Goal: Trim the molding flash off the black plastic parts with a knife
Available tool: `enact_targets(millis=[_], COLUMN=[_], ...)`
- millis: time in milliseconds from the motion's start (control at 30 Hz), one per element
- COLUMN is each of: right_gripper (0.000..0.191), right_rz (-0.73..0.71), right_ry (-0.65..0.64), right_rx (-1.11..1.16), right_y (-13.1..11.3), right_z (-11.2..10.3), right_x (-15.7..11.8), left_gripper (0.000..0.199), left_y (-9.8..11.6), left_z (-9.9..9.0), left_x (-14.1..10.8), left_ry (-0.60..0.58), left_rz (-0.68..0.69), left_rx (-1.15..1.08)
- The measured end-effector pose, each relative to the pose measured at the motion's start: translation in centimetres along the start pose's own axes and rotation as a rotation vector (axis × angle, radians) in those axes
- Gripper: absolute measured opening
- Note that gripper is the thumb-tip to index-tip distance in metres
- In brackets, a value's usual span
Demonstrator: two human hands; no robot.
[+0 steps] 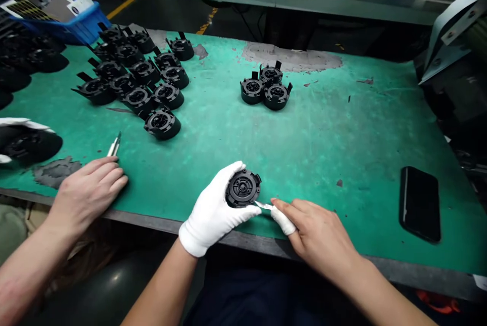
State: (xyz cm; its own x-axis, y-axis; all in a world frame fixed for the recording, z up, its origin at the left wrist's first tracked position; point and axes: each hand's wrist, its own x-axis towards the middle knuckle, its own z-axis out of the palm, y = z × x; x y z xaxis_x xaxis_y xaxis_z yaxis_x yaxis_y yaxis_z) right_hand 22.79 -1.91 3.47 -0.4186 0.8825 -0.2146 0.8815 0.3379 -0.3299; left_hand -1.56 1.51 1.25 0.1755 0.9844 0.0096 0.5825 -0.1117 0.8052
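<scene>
My left hand point(216, 209), in a white glove, grips a round black plastic part point(242, 189) near the front edge of the table. The part's ringed face with its central hub is turned up toward me. My right hand point(317, 229) is bare apart from a white wrap on the thumb. Pinched in its fingers is a small knife point(263, 205) with a thin silver blade; its handle is hidden. The blade tip meets the lower right rim of the part, close to my gloved thumb.
Three similar black parts point(276, 95) stand together ahead; a larger cluster point(137, 97) is at left. A co-worker's bare hand point(89, 189) holds a knife point(114, 145); their gloved hand holds another part point(32, 144). A phone point(419, 204) lies right, a blue bin point(81, 26) far left.
</scene>
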Motion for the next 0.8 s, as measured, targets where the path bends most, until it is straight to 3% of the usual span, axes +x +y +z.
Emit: enact_targets(millis=[233,500,800], right_gripper=[0.040,0.042,0.041], right_rz=[0.042,-0.024,0.030], right_ry=[0.032,-0.054,0.042], right_rx=[-0.095,-0.022,-0.089], right_y=[0.7,1.0,1.6], right_z=[-0.8,-1.0,-0.4], right_x=[1.1,0.9,1.6], left_gripper=[0.075,0.094,0.080], left_y=[0.1,-0.2,0.1], left_z=[0.8,0.4,0.7], left_x=[0.0,-0.2,-0.1], left_ry=[0.076,0.028,0.055], left_rz=[0.074,0.060,0.073], left_rx=[0.115,0.095,0.097])
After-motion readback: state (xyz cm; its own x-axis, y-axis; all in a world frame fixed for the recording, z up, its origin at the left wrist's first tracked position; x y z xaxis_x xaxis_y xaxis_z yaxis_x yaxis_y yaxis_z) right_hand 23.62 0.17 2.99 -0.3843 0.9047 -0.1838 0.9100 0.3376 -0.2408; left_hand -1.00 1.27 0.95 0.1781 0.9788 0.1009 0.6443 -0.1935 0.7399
